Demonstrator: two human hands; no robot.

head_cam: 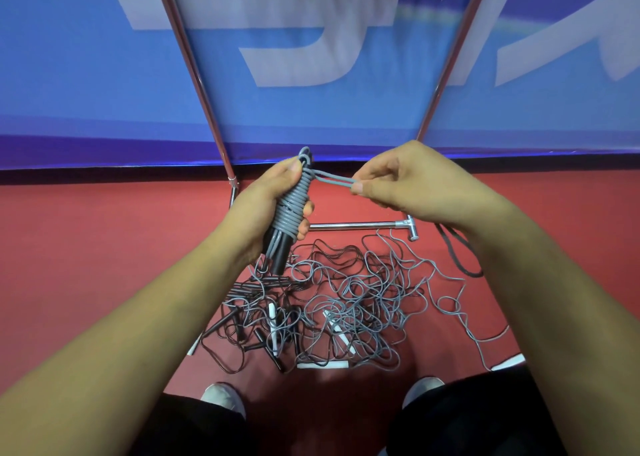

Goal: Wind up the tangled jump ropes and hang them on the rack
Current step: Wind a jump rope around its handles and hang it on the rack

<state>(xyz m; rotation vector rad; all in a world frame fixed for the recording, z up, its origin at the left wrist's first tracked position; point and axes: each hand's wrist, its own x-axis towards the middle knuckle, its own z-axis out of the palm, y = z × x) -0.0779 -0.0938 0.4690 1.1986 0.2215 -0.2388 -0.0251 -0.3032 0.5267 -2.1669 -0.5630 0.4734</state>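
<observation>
My left hand [266, 199] grips a wound grey jump rope [292, 210], its cord coiled tightly round black handles that stick out below my fist. My right hand [401, 178] pinches a short grey loop [334, 180] that runs from the top of the coil out to the right. Below both hands, a tangled pile of grey and black ropes [332, 303] with black and white handles lies on the red floor. The chrome rack [356, 226] stands behind the pile, with its two uprights rising toward the top of the view.
A blue banner [86, 75] with large white lettering runs along the back, behind the rack. A thicker black rope [457, 255] lies on the floor at the right. My two white shoes [223, 398] show at the bottom, close to the pile.
</observation>
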